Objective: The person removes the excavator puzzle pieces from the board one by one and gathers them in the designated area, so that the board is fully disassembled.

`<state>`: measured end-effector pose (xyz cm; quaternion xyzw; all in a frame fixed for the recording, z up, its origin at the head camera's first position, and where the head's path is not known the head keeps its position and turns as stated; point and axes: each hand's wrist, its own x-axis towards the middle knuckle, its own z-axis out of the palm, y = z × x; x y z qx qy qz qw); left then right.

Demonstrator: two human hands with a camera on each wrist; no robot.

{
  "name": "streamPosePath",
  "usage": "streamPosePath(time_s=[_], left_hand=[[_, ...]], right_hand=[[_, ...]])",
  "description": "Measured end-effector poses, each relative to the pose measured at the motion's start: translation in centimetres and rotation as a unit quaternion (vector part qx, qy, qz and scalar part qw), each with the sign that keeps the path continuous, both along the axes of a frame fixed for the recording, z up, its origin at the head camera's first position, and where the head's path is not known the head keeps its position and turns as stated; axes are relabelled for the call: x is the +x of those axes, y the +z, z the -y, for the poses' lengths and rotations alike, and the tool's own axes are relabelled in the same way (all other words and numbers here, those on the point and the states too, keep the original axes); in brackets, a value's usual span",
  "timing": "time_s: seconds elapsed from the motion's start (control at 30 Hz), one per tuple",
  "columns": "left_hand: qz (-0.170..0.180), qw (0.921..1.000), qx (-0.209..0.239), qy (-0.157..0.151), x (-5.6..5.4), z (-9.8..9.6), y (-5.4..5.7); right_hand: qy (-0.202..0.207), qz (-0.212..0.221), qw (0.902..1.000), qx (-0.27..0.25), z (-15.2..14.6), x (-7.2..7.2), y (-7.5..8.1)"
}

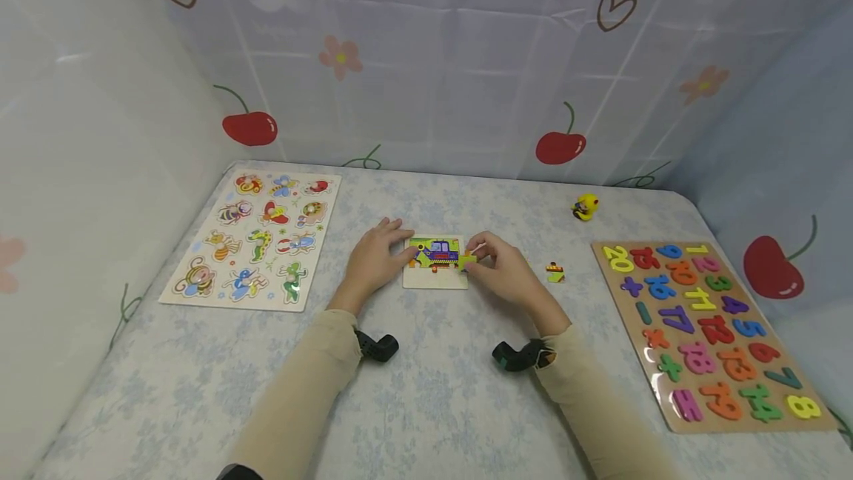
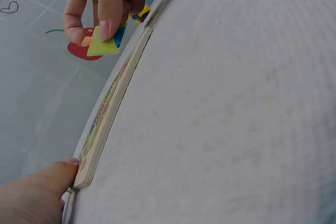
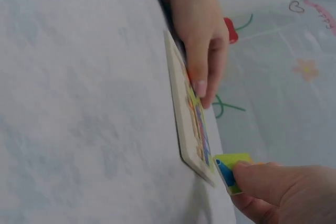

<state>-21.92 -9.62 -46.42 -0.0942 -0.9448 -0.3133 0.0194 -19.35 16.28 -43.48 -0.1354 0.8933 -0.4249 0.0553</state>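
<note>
A small wooden jigsaw board [image 1: 435, 282] lies flat on the table, its picture showing a blue and purple vehicle on yellow-green. My left hand [image 1: 377, 261] rests at the board's left side, fingers extended, thumb touching its face. Between thumb and fingers, my right hand [image 1: 501, 267] pinches a yellow-green puzzle piece [image 3: 231, 171] with a blue patch. That piece is held up off the table at the board's right edge, as the left wrist view also shows. Another loose puzzle piece [image 1: 555, 272], red, yellow and green, lies on the table to the right of my right hand.
On the left lies an insect picture board [image 1: 309, 249]. A wooden number board [image 1: 633, 332] with colourful numerals and signs lies on the right. Near the back right sits a small yellow toy figure [image 1: 586, 207]. A printed curtain [image 1: 426, 95] stands behind the table.
</note>
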Motion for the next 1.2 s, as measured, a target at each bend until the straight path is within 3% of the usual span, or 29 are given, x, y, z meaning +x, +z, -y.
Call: streamPosePath(time_s=[0.17,0.6,0.8,0.97,1.2], left_hand=[[-0.003,1.0000,0.004,-0.002,0.1,0.0,0.0],[-0.006,1.0000,0.005,-0.001,0.2,0.0,0.1],[-0.006,1.0000,0.003,-0.002,0.2,0.0,0.0],[-0.005,1.0000,-0.002,-0.004,0.2,0.0,-0.1],[-0.019,0.9998,-0.010,-0.007,0.4,-0.1,-0.2]], right_hand=[[-0.041,0.015,0.9978,0.050,-2.1,-0.7,0.9],[-0.060,0.017,0.9906,0.122,-1.9,-1.9,0.4],[-0.074,-0.006,0.9807,0.181,-1.5,-2.0,0.4],[-0.072,-0.055,0.9698,0.226,-1.6,-1.9,0.3],[-0.074,-0.075,0.9692,0.223,-1.3,-1.6,0.1]])
